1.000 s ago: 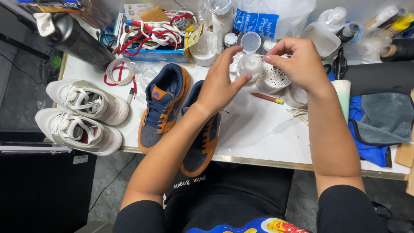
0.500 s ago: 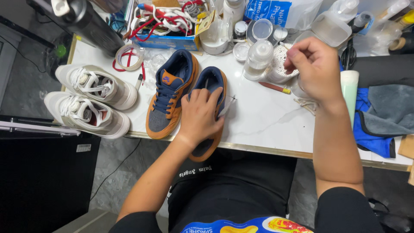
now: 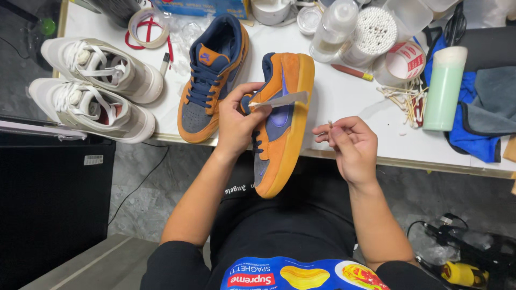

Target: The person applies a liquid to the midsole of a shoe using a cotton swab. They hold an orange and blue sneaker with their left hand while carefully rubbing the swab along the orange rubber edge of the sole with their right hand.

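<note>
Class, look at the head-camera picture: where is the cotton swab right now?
The cotton swab is pinched in the right hand, right of centre at the table's front edge, just right of the orange shoe held up by the left hand.

Shoe-cleaning workbench, prob. small workshop: white table [image 3: 344, 115] w/ sneaker pairs [image 3: 97, 86], cotton swabs [image 3: 371, 32], bottles [image 3: 333, 27], tape rolls [image 3: 148, 24], rags [image 3: 486, 115].

We see two orange and blue shoes [image 3: 279, 118], two white shoes [image 3: 102, 70], one green tube [image 3: 444, 88] and two tape rolls [image 3: 146, 27].
</note>
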